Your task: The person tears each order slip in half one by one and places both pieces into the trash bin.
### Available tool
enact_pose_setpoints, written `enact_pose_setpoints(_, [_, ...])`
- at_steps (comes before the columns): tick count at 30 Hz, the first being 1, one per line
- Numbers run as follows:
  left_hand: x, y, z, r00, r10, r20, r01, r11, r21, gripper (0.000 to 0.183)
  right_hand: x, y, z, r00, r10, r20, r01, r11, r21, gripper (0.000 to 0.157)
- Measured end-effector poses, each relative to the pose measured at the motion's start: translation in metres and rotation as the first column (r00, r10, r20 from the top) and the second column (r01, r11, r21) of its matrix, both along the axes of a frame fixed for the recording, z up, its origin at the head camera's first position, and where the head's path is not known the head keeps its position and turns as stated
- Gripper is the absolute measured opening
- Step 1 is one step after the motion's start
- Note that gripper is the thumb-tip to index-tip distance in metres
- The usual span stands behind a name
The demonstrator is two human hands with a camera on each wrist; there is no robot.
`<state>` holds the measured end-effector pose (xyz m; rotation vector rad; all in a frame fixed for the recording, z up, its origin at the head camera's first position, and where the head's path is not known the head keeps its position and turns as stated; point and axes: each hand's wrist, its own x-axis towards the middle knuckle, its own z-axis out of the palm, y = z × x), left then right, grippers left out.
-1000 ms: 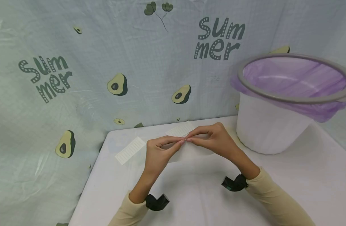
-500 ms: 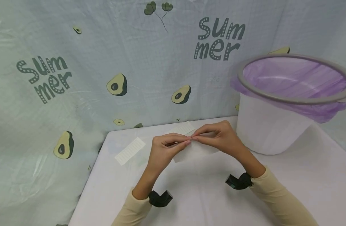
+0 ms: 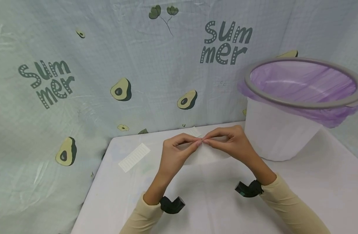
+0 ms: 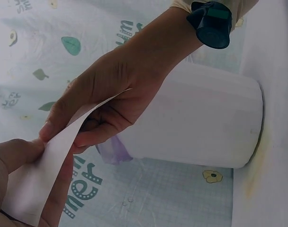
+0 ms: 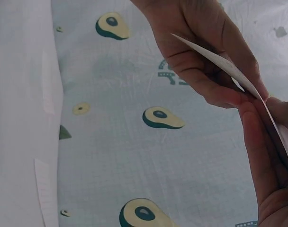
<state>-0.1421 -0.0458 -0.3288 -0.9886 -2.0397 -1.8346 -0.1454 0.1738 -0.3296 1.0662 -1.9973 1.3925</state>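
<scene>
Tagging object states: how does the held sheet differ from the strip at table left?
The held sheet is off the table, pinched by the left hand and right hand; the strip lies flat, untouched. The held sheet looks plain in the left wrist view; the strip shows faint rows. Both are thin and whitish.

Sheet-screened workspace, avocado-print sheet (image 3: 155, 68), white table (image 3: 209, 201)

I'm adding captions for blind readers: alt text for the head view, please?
The left hand and right hand pinch a piece of white paper above a white table. A lined strip lies at left; a white bin with a purple liner stands at right, before avocado-print cloth.
</scene>
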Motion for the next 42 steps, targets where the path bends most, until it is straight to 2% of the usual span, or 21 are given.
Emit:
enact_pose_setpoints(10, [0.0,0.001,0.004,1.0,-0.014,-0.003,0.014,1.0,-0.013,0.007,-0.002,0.003,0.002,0.998,0.042,-0.04,-0.042,0.999,0.0,0.027])
enact_pose_setpoints(26, [-0.002,0.021,0.009,0.996,-0.045,-0.074,0.046,0.999,0.02,0.006,0.002,0.023,0.012,0.999,0.018,-0.03,-0.017,1.0,0.02,0.028])
enact_pose_setpoints(33, [0.001,0.031,0.005,0.993,-0.102,-0.067,0.105,0.994,0.029,0.004,0.007,0.035,0.003,0.999,0.037,-0.02,-0.038,0.999,-0.006,0.021])
enact_pose_setpoints(42, [-0.002,0.044,-0.001,0.988,-0.109,-0.11,0.115,0.992,0.046,0.004,0.01,0.046,0.0,0.998,0.041,-0.042,-0.042,0.999,-0.017,0.025])
